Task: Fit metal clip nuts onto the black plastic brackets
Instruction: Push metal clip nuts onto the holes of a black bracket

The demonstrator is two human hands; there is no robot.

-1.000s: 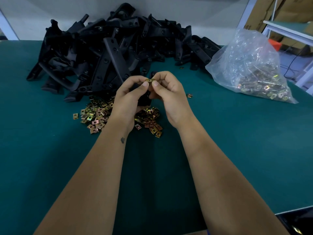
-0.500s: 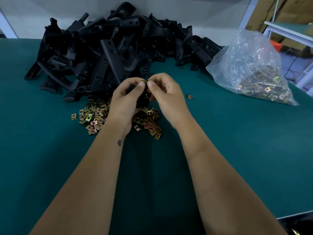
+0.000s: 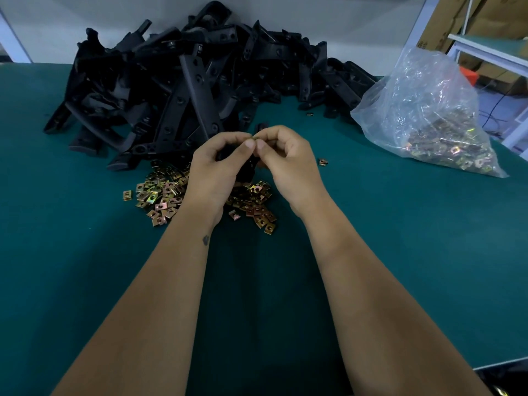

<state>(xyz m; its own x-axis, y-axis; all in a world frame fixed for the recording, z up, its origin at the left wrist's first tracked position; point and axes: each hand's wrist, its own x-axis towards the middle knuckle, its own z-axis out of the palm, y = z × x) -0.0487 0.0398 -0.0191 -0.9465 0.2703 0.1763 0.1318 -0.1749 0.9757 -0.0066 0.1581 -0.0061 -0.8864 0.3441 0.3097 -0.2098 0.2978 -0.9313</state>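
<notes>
From your head camera, your left hand (image 3: 211, 170) and right hand (image 3: 288, 164) meet above the green worktop (image 3: 400, 238), fingertips touching. Together they pinch one small clip nut (image 3: 253, 136) between thumbs and forefingers, and your left hand also curls around a black bracket (image 3: 248, 167) that shows dark between the palms. Just below your hands, loose clip nuts (image 3: 163, 195) lie scattered on the worktop, partly hidden by your wrists. The heap of black brackets (image 3: 194, 81) rises right behind, reaching the worktop's far edge by the pale wall and closing off the far left. A clear bag of clip nuts (image 3: 428, 115) sits to the far right, near the right edge. A stray nut (image 3: 323, 161) lies just beside your right hand, and another (image 3: 309, 113) lies near the heap. The open room is the broad bare green on either side of your forearms, down to the near edge at lower right. Cardboard boxes (image 3: 445, 21) and a white frame (image 3: 491, 52) stand beyond the worktop's right side.
</notes>
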